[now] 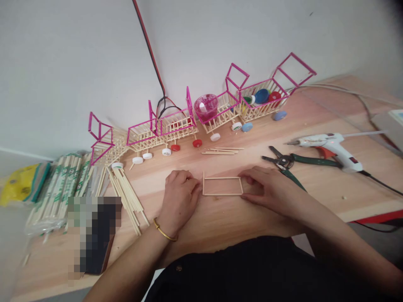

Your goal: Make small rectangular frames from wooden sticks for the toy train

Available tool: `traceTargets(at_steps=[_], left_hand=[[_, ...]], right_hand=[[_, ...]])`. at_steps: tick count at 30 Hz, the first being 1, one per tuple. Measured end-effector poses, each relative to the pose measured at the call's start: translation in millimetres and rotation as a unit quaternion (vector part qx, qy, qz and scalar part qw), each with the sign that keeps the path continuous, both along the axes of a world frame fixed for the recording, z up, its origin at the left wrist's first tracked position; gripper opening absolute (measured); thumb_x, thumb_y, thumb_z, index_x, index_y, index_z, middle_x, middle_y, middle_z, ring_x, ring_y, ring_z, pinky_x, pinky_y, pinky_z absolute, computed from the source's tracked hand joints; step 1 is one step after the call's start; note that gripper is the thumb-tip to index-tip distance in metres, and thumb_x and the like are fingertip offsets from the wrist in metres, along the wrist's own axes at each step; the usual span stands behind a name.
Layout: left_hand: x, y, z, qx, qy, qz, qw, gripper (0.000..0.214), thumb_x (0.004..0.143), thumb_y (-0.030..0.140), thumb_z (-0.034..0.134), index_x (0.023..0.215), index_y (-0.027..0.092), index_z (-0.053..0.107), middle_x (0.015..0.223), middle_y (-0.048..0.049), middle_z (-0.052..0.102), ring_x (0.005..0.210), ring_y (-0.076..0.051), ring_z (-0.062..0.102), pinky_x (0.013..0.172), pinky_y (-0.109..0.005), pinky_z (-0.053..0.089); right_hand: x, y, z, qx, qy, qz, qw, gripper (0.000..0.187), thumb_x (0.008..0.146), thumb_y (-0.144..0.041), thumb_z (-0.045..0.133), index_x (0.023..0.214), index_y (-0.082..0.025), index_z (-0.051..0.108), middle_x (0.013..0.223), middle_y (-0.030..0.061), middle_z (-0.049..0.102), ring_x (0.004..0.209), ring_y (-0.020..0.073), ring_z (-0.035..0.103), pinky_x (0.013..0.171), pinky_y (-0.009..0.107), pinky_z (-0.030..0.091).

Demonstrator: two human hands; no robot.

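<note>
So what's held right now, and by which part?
Right hand: the frame, by its right end, across the two corners. Left hand: beside the left end; can't tell if it grips anything.

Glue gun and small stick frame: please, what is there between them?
In the head view, the right hand and the green-handled pliers are between the stick frame and the glue gun.

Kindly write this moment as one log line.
left hand: beside stick frame; right hand: at frame's right end; glue gun: on table
</note>
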State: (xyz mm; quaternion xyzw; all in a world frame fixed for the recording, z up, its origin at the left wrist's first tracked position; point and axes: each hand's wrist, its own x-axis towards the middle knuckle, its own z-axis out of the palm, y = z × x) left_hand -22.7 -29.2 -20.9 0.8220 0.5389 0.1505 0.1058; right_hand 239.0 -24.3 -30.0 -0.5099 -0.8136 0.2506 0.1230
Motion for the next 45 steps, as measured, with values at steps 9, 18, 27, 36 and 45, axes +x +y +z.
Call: traceTargets(at_steps=[9, 18, 27, 36, 45], left_hand=[[2.5, -0.1, -2.4, -0.015, 0.0, -0.009, 1.0, 0.012, 0.082, 0.022, 0.055, 0.077, 0.019, 0.066, 0.088, -0.0058, 0.057, 0.09, -0.021, 0.047, 0.082, -0.039, 0.039], [2.7, 0.4, -1.3, -0.015, 0.007, -0.007, 1.0, 0.013, 0.082, 0.021, 0.055, 0.077, 0.019, 0.066, 0.087, -0.0059, 0.058, 0.089, -0.021, 0.047, 0.081, -0.04, 0.039], [2.1, 1.5, -2.0, -0.009, 0.013, -0.012, 1.0, 0.013, 0.082, 0.022, 0.056, 0.077, 0.019, 0.066, 0.087, -0.0061, 0.058, 0.089, -0.021, 0.047, 0.081, -0.039, 0.039], [2.3, 1.1, -2.8, -0.01, 0.009, -0.013, 1.0, 0.013, 0.082, 0.023, 0.055, 0.077, 0.019, 0.066, 0.087, -0.0062, 0.058, 0.089, -0.021, 0.047, 0.081, -0.039, 0.039], [0.4, 2.3, -4.0, -0.005, -0.005, -0.017, 1.0, 0.015, 0.084, 0.022, 0.052, 0.084, 0.018, 0.067, 0.087, -0.0066, 0.058, 0.089, -0.021, 0.048, 0.081, -0.039, 0.039]], right_hand=[[-0.3, -0.3, 1.3, -0.001, 0.003, -0.007, 1.0, 0.035, 0.075, -0.035, 0.059, 0.107, -0.021, 0.058, 0.105, 0.0081, 0.062, 0.097, 0.0254, 0.058, 0.082, 0.039, 0.044], [-2.1, -1.3, 4.1, 0.0, -0.002, -0.009, 1.0, 0.035, 0.075, -0.034, 0.06, 0.106, -0.02, 0.058, 0.1, 0.0073, 0.063, 0.095, 0.0239, 0.058, 0.082, 0.037, 0.043], [-1.0, -1.0, 3.7, -0.002, 0.005, -0.01, 1.0, 0.036, 0.073, -0.035, 0.062, 0.106, -0.021, 0.058, 0.09, 0.0046, 0.062, 0.088, 0.0223, 0.058, 0.078, 0.036, 0.042], [-1.9, -1.1, 4.4, 0.0, 0.004, -0.007, 1.0, 0.034, 0.074, -0.034, 0.06, 0.106, -0.021, 0.057, 0.093, 0.0054, 0.062, 0.091, 0.0233, 0.059, 0.077, 0.034, 0.043], [-2.3, -1.2, 4.9, 0.005, 0.003, -0.011, 1.0, 0.035, 0.073, -0.034, 0.061, 0.105, -0.021, 0.059, 0.091, 0.005, 0.063, 0.088, 0.023, 0.059, 0.076, 0.034, 0.043]])
